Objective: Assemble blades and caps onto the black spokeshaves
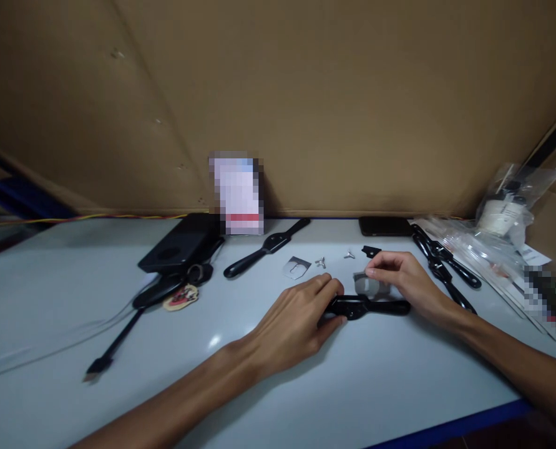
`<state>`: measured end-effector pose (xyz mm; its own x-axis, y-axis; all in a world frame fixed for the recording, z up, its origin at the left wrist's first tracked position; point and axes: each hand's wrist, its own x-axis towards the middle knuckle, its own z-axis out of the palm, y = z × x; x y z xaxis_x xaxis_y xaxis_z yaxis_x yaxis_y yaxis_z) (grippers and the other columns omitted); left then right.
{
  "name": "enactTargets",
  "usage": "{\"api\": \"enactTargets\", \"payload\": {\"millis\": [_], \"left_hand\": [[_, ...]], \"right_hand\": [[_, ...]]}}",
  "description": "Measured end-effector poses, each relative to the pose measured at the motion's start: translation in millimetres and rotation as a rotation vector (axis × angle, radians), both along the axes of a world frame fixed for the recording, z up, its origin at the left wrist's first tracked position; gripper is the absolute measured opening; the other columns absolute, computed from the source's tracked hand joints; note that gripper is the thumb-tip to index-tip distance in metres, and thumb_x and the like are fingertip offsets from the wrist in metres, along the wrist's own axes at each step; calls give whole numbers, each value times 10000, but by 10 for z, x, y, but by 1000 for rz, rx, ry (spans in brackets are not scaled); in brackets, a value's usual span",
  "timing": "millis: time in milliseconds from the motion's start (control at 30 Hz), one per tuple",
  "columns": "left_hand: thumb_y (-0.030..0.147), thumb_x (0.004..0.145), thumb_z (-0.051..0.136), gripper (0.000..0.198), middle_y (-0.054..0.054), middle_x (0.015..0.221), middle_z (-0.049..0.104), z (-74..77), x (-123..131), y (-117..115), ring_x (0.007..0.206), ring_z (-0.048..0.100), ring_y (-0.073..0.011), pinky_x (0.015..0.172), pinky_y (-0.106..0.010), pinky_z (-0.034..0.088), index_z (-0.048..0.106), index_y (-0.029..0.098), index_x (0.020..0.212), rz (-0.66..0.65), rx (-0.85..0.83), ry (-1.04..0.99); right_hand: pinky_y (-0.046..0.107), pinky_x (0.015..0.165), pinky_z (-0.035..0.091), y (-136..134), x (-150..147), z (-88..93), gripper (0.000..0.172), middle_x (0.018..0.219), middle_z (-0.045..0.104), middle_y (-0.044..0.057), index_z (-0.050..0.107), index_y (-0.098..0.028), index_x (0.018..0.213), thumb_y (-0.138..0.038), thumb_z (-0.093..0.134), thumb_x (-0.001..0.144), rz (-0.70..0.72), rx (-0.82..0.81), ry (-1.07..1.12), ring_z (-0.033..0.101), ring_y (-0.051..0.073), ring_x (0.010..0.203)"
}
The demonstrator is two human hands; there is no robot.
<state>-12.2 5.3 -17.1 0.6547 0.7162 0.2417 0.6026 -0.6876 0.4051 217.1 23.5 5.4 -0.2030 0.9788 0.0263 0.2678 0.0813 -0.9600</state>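
My left hand (308, 312) is closed around the left end of a black spokeshave body (352, 307), which lies near the table's middle. Between thumb and fingers, my right hand (397, 274) pinches a flat grey spokeshave blade (369, 285) just behind that body. A second grey blade (297, 268) lies flat beyond my left hand. Beside it are a winged thumbscrew (321, 262) and another small silver thumbscrew (349, 254). A small black cap plate (371, 251) rests just past my right fingertips. Another spokeshave body (271, 244) lies farther back, left of these parts.
Two more black spokeshaves (441, 262) lie at right beside clear plastic packets (488, 255). A dark phone (385, 226) lies at the back. At left are a black box (179, 243) and a cable (113, 343). A blurred upright screen (240, 196) leans against the cardboard wall (306, 106).
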Motion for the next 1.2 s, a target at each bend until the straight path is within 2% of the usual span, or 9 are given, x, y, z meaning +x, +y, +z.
{"api": "enactTargets", "payload": {"millis": [267, 433, 667, 867, 1067, 1200], "left_hand": [[206, 919, 565, 135, -34, 966, 615, -28, -3, -27, 802, 604, -214, 649, -342, 477, 489, 210, 1030, -45, 125, 28], [173, 905, 566, 185, -32, 975, 621, -31, 5, -32, 791, 613, -205, 646, -334, 490, 462, 214, 1053, -60, 165, -9], [176, 917, 538, 112, -32, 921, 596, -8, 8, -39, 751, 576, -202, 618, -333, 467, 472, 208, 1001, -75, 205, 26], [190, 924, 541, 104, -35, 931, 601, -17, 2, -50, 760, 585, -208, 621, -338, 472, 474, 203, 1001, -74, 185, 16], [200, 935, 529, 79, -33, 919, 596, -19, 10, -54, 745, 576, -205, 613, -337, 462, 486, 204, 1000, -81, 178, 21], [209, 928, 543, 117, -34, 942, 600, -13, 8, -57, 755, 580, -200, 613, -327, 464, 471, 207, 1021, -87, 148, -7]], "right_hand": [[288, 620, 456, 2, -15, -15, 69, 665, 588, -16, 685, -193, 752, -256, 712, 762, 71, -132, 67, 539, 130, 607], [295, 636, 459, -14, -13, -9, 84, 676, 605, 1, 706, -182, 755, -263, 727, 761, 135, -165, 56, 556, 139, 641], [309, 665, 451, 16, 5, 15, 72, 738, 638, 11, 713, -194, 761, -263, 734, 753, -12, -51, 127, 555, 139, 661], [302, 649, 440, 9, -18, -47, 90, 688, 605, -11, 702, -185, 768, -270, 731, 754, 110, -151, 113, 542, 125, 624], [293, 641, 439, 35, -10, -104, 100, 712, 619, -11, 692, -183, 778, -262, 740, 740, 59, -108, 149, 545, 122, 629], [292, 643, 448, 42, 4, -99, 71, 681, 623, -18, 680, -182, 775, -241, 712, 755, 178, -132, 93, 557, 123, 618]]}}
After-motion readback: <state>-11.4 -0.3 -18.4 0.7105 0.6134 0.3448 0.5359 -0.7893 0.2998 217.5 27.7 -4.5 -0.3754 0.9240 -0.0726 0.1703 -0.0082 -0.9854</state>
